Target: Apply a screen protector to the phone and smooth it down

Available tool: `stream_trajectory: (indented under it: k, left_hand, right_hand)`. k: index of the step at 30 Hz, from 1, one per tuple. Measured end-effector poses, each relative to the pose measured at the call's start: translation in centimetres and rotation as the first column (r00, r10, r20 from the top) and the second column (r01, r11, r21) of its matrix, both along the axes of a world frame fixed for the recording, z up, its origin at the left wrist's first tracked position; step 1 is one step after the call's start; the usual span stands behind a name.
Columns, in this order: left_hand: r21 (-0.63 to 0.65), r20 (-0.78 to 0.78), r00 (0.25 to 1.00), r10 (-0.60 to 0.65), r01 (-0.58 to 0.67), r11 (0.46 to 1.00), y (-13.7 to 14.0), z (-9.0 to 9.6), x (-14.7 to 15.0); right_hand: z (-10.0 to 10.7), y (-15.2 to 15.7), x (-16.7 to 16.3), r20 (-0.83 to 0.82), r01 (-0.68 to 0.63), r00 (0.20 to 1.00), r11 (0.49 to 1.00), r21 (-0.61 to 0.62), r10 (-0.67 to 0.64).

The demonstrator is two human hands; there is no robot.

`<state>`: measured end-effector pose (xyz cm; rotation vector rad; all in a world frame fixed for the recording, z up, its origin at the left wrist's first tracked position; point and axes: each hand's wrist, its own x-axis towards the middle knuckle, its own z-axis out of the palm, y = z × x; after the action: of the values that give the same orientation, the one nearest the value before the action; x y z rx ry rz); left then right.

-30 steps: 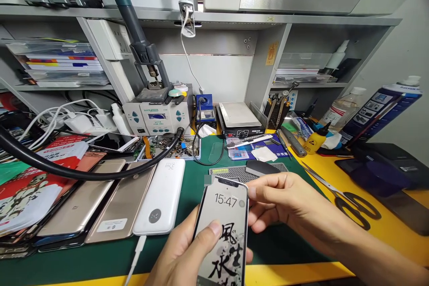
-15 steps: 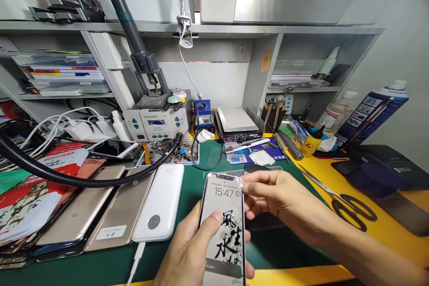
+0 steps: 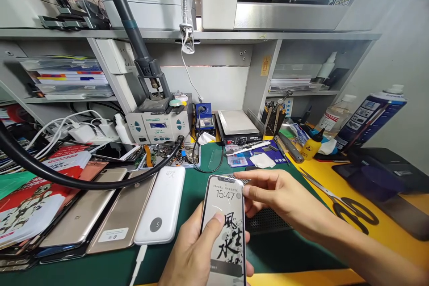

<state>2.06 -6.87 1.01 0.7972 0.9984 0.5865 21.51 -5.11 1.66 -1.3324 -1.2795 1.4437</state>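
Note:
A smartphone (image 3: 228,214) with its screen lit, showing 15:47 and black brush characters, is tilted up towards me. My left hand (image 3: 197,241) wraps around it from the left and behind. Its thumb lies on the screen and its fingertips show past the right edge. At the phone's top right corner is my right hand (image 3: 278,194), with the thumb by the side edge and the index finger over the top edge. The remaining fingers curl behind, partly hidden. A white power bank (image 3: 164,205) with a cable plugged in lies left of the phone, on the green mat (image 3: 268,254).
Gold phones (image 3: 80,210) lie at the left under a thick black hose (image 3: 100,183). Behind stand a rework station (image 3: 159,125) and a flat heating plate (image 3: 237,123). Scissors (image 3: 338,199), a yellow bottle (image 3: 312,145) and a blue spray can (image 3: 372,114) are at the right.
My right index finger has stretched out further left over the phone's top edge. The view has tilted slightly upward. My left hand keeps the same hold.

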Motion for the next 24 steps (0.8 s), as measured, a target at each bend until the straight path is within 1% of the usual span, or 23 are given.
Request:
stream_trajectory:
  k: [4, 7, 11, 17, 20, 24]
  left_hand:
    - [0.03, -0.001, 1.0, -0.01, 0.01, 0.999, 0.0, -0.5, -0.1]
    - [0.037, 0.011, 1.0, 0.0, 0.0, 0.999, 0.0, -0.9, -0.2]
    - [0.037, 0.023, 1.0, 0.007, -0.008, 0.999, 0.0, -1.0, -0.2]
    - [0.031, 0.001, 1.0, 0.018, -0.018, 0.999, -0.1, -1.0, -0.3]
    - [0.011, -0.017, 1.0, 0.014, -0.013, 1.0, 0.0, -1.4, -0.4]
    - [0.041, -0.01, 0.999, 0.031, -0.03, 0.999, -0.1, -2.1, -0.4]
  right_hand:
    - [-0.4, 0.4, 0.3, 0.052, -0.031, 0.998, 0.999, 0.019, 0.03]
    - [-0.5, 0.6, 0.4, -0.009, -0.036, 0.999, 0.999, 0.005, 0.036]
    - [-0.1, 0.7, 0.4, -0.089, -0.049, 0.995, 0.997, -0.055, 0.044]
    - [0.6, 0.6, 0.6, -0.109, -0.038, 0.994, 0.995, -0.096, 0.028]
    - [0.7, 0.5, 0.6, -0.086, -0.033, 0.996, 0.995, -0.092, 0.025]
    - [0.5, 0.2, 0.4, 0.026, -0.037, 0.999, 0.999, -0.005, 0.038]
